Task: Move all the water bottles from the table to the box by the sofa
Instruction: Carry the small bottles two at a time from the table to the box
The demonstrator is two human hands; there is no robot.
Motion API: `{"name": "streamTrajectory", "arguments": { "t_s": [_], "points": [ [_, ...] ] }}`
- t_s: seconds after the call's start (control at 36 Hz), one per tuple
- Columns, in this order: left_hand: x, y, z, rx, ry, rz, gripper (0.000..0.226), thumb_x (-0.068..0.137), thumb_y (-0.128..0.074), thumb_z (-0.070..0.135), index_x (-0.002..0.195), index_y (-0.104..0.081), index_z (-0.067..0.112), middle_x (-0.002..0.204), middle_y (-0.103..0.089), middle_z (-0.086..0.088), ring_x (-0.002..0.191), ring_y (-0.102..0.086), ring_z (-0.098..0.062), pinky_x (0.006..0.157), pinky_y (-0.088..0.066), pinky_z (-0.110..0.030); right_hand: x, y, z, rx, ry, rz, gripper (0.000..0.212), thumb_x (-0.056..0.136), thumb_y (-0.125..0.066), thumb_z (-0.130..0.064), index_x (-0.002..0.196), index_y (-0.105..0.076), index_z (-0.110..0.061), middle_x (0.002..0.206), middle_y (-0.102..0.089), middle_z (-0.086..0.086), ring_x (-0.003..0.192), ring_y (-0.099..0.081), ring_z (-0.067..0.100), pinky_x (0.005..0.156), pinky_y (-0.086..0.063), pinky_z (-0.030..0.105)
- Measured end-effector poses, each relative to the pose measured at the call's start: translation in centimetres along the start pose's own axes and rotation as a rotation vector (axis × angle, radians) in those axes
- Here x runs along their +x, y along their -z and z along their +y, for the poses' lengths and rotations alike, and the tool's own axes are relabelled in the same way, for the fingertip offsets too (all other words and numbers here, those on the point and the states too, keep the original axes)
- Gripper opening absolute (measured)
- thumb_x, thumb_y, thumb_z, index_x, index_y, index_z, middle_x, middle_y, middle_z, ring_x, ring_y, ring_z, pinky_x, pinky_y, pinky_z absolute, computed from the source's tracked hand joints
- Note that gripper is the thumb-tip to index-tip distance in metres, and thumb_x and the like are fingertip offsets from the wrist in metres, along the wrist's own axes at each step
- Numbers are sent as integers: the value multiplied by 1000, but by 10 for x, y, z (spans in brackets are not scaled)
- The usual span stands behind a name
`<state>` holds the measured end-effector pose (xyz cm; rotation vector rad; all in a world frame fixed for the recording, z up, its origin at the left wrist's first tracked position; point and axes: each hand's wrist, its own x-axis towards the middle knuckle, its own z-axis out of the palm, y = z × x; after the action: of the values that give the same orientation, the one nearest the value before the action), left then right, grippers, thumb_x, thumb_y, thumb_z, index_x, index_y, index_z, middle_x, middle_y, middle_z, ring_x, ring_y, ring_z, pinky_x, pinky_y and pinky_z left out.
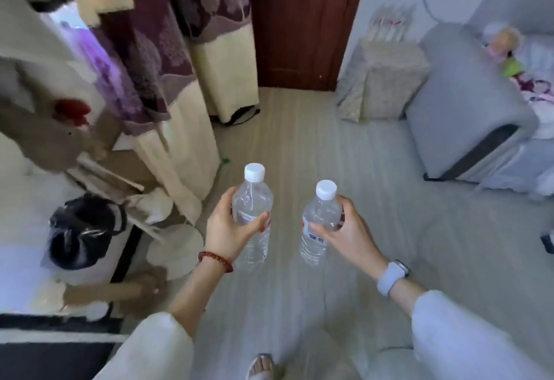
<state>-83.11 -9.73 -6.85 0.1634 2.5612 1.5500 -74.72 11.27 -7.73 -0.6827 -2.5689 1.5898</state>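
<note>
Each of my hands carries a clear water bottle with a white cap, upright above the floor. My left hand (229, 229) is wrapped around the middle of the left bottle (252, 196). My right hand (344, 229) grips the right bottle (319, 217) at its label. The grey sofa (467, 115) stands ahead on the right. A pale patterned box-like thing (386, 79) sits beside the sofa's near arm against the wall; I cannot tell whether it is the box.
A dark wooden door (299, 20) is straight ahead, with purple and cream curtains (180, 64) to its left. On the left are blurred cardboard, a black bag (81, 229) and a white stool. Bare wood-look floor (299, 139) stretches ahead. My sandalled foot (262, 364) shows below.
</note>
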Motion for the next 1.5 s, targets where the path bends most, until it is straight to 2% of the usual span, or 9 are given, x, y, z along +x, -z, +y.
{"name": "streamTrajectory", "arguments": {
  "t_s": [0.14, 0.33, 0.53, 0.72, 0.86, 1.0, 1.17, 1.36, 1.5],
  "points": [
    [105, -82, 43, 23, -85, -127, 66, 66, -80, 30, 123, -49, 16, 104, -59, 9, 96, -56, -8, 82, -39, -19, 90, 62, 20, 32, -57, 143, 65, 56, -73, -54, 110, -43, -37, 107, -63, -12, 98, -61, 9, 88, -51, 36],
    [256, -208, 107, 4, -121, -214, 67, 65, -81, 30, 123, -48, 18, 101, -59, 11, 93, -57, -9, 83, -43, -23, 250, 158, 53, 16, -63, 230, 56, 65, -77, -41, 108, -41, -34, 105, -63, -8, 96, -62, 13, 88, -51, 39],
    [394, -309, 184, -18, -132, -256, 70, 64, -81, 33, 124, -47, 19, 97, -59, 15, 90, -58, -8, 81, -44, -22, 399, 255, 55, 55, -108, 270, 69, 57, -74, -54, 115, -41, -33, 110, -61, -9, 101, -60, 13, 92, -50, 40],
    [524, -390, 234, 14, -178, -296, 72, 64, -79, 40, 125, -46, 20, 106, -61, 7, 101, -59, -14, 89, -49, -33, 535, 328, 64, 54, -116, 284, 62, 63, -75, -44, 114, -42, -32, 104, -60, -11, 98, -60, 12, 91, -50, 38],
    [634, -464, 262, 29, -188, -306, 66, 66, -79, 35, 123, -48, 19, 100, -63, 8, 98, -60, -15, 86, -49, -29, 656, 377, 79, 60, -133, 304, 56, 67, -77, -38, 112, -46, -26, 102, -62, -10, 96, -62, 12, 87, -50, 33],
    [751, -535, 296, 52, -159, -362, 73, 64, -79, 38, 126, -45, 18, 114, -63, -1, 106, -58, -21, 92, -48, -35, 784, 430, 80, 23, -152, 267, 56, 67, -77, -36, 109, -40, -31, 105, -59, -7, 98, -59, 15, 87, -49, 33],
    [862, -610, 356, 93, -162, -446, 75, 65, -79, 37, 128, -40, 24, 122, -59, -1, 113, -54, -19, 95, -46, -32, 907, 497, 82, 1, -183, 265, 69, 66, -76, -41, 122, -40, -23, 111, -58, -3, 99, -58, 19, 87, -49, 36],
    [978, -705, 386, 203, -137, -506, 73, 64, -77, 46, 125, -39, 33, 116, -59, 5, 109, -55, -22, 93, -47, -43, 1049, 560, 116, -140, -165, 209, 71, 66, -77, -42, 123, -39, -24, 118, -53, 4, 107, -51, 24, 90, -48, 42],
    [1051, -781, 381, 348, -83, -460, 80, 66, -75, 47, 132, -34, 28, 123, -46, -7, 108, -47, -19, 88, -43, -30, 1153, 590, 157, -193, -149, 102, 73, 71, -76, -35, 129, -38, -16, 120, -56, 9, 105, -56, 27, 85, -52, 41]
  ]
}}
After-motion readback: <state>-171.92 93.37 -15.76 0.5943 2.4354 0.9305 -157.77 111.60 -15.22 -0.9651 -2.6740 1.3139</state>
